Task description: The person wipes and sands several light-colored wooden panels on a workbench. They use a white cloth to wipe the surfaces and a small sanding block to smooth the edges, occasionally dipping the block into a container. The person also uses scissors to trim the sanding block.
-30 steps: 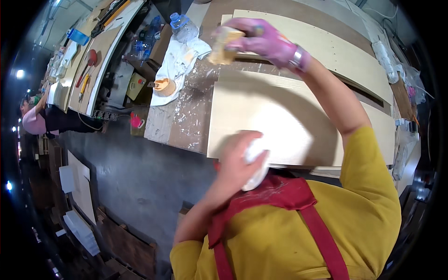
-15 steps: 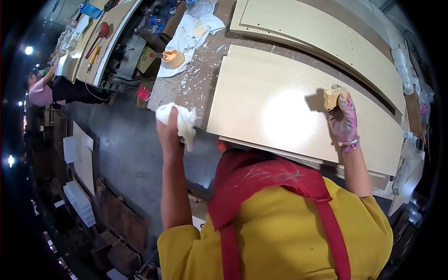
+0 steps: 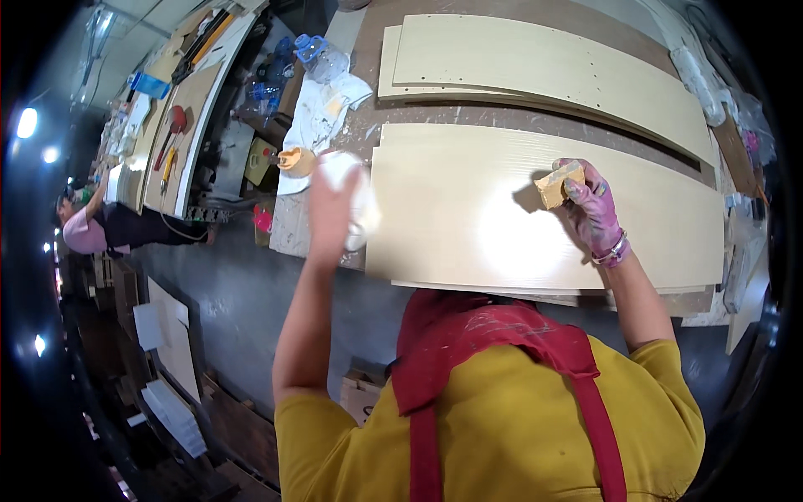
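Grey workshop floor runs off to the left of the front board, my reference mark; the brown surface under it shows beyond. I watch remotely through the head camera. Right grip, in a stained pinkish-purple glove, is closed around a tan, caked block over the front board, about mid-length. Its shadow falls on the board just to the left; I cannot tell whether block and board touch. Left grip, bare and blurred, is at the left end of the front board, holding a bunched white cloth; finger detail is lost to me. Beyond the front board: two pale stacked boards, small holes in the upper one. Left of the front board, past the left grip: round tan tub on a spread white towel, clear blue-capped jug at the towel's far end. Near side of the front board: wearer's red apron. Far left of it: a co-worker in a pink top.
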`<state>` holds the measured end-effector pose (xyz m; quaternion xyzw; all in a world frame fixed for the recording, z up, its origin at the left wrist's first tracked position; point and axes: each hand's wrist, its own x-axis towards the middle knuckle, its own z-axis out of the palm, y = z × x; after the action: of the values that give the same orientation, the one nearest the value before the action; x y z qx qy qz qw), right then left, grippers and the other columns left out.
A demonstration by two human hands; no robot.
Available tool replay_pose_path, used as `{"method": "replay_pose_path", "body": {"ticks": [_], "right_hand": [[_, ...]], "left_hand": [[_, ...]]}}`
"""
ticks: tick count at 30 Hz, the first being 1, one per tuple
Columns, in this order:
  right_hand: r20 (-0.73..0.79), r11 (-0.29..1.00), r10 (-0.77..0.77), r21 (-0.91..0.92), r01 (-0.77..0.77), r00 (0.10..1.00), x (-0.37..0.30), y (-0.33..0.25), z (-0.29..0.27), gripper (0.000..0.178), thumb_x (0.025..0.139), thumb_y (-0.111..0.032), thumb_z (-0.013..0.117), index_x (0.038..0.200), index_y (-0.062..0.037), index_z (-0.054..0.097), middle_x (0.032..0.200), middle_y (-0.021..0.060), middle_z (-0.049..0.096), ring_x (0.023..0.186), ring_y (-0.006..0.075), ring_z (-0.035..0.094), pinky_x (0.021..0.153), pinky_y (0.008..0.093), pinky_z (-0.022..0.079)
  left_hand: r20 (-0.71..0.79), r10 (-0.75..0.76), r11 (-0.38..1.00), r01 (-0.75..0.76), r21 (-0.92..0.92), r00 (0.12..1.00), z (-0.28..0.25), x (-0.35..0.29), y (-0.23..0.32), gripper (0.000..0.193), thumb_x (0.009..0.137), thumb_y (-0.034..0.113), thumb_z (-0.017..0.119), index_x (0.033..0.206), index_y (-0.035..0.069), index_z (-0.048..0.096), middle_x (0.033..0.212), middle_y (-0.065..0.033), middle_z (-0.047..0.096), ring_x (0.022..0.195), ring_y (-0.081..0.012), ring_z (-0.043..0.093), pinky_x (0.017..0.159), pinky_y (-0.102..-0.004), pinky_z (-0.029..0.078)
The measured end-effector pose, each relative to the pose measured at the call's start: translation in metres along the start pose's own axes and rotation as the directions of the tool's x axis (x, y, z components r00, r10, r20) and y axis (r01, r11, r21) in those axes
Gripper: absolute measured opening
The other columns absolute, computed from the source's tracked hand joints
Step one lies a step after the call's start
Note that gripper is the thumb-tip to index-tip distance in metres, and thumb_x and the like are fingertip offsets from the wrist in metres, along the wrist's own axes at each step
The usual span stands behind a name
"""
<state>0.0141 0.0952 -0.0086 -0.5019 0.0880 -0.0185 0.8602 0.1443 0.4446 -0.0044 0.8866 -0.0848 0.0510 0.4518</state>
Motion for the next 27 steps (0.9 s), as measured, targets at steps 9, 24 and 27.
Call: {"method": "replay_pose_path", "body": {"ticks": [9, 24, 27], "right_hand": [[-0.156, 0.983, -0.090, -0.173, 0.063, 0.984, -0.002, 0.003, 0.002, 0.042, 0.085, -0.023, 0.067, 0.117, 0.0002, 0.051, 0.105, 0.0106, 0.060, 0.094, 0.0210, 0.062, 0.079, 0.0350, 0.057], [-0.327, 0.950, -0.164, -0.307, 0.059, 0.931, 0.039, 0.000, 0.038, 0.028, 0.090, -0.025, 0.060, 0.107, -0.0041, 0.055, 0.092, 0.0056, 0.062, 0.082, 0.0114, 0.061, 0.067, 0.0250, 0.052], [-0.087, 0.810, -0.197, -0.575, 0.113, 0.976, 0.079, -0.004, 0.083, 0.030, 0.086, -0.030, 0.064, 0.097, -0.0034, 0.058, 0.087, 0.0048, 0.063, 0.076, 0.0087, 0.059, 0.063, 0.0233, 0.048]], "left_hand": [[0.069, -0.055, 0.984, 0.065, -0.167, 0.996, 0.022, 0.083, -0.014, 0.046, 0.082, 0.026, 0.068, 0.116, 0.001, 0.051, 0.099, -0.0193, 0.063, 0.092, -0.0280, 0.062, 0.081, -0.0375, 0.048], [0.539, 0.242, 0.945, -0.070, -0.319, 0.807, 0.004, -0.012, 0.041, 0.039, 0.076, 0.011, 0.069, 0.113, 0.010, 0.058, 0.107, -0.0092, 0.064, 0.100, -0.0198, 0.062, 0.088, -0.0320, 0.048], [0.546, 0.472, 0.874, -0.450, -0.185, 0.692, 0.022, -0.039, 0.045, 0.040, 0.072, 0.015, 0.069, 0.109, 0.013, 0.056, 0.097, -0.0086, 0.060, 0.089, -0.0299, 0.059, 0.075, -0.0379, 0.049]]}}
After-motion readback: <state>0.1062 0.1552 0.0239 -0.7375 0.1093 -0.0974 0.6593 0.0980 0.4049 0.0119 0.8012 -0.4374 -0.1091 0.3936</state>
